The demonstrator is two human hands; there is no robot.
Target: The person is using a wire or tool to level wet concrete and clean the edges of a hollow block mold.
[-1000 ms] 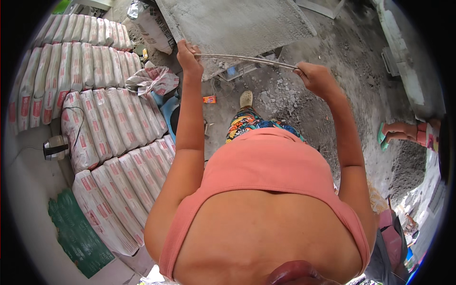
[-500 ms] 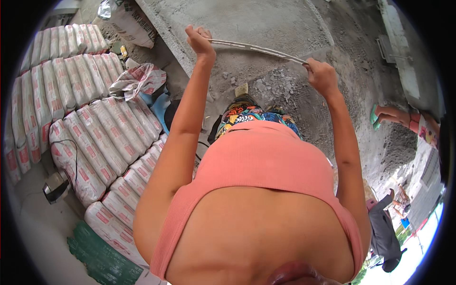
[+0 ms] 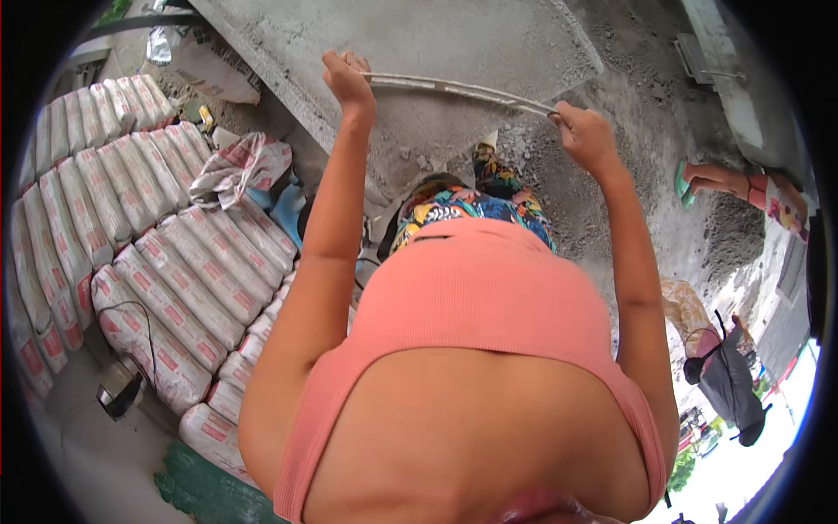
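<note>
A thin pale strip [image 3: 463, 88], bowed slightly upward and seemingly doubled, stretches between my two hands. My left hand [image 3: 347, 80] is closed around its left end, with the arm reaching far forward. At the other end, a little lower, my right hand [image 3: 587, 135] grips it with curled fingers. Whether the strip is cord or a stiffer band I cannot tell. Beneath it lies a grey concrete slab [image 3: 436, 39] with dust and rubble along its near edge. My legs in patterned trousers [image 3: 471, 205] show below the strip.
Stacked filled sacks [image 3: 192, 284] line the left side, with a crumpled sack [image 3: 242, 166] on top. A large sack [image 3: 214, 65] lies beyond them. At right are another person's legs [image 3: 720, 177] beside a dark heap of loose material [image 3: 733, 231]. A green sheet [image 3: 205, 489] lies lower left.
The strip stays held at both ends. My left hand sits slightly farther left in the picture. One of my legs now shows farther forward, and the surroundings have shifted in view.
</note>
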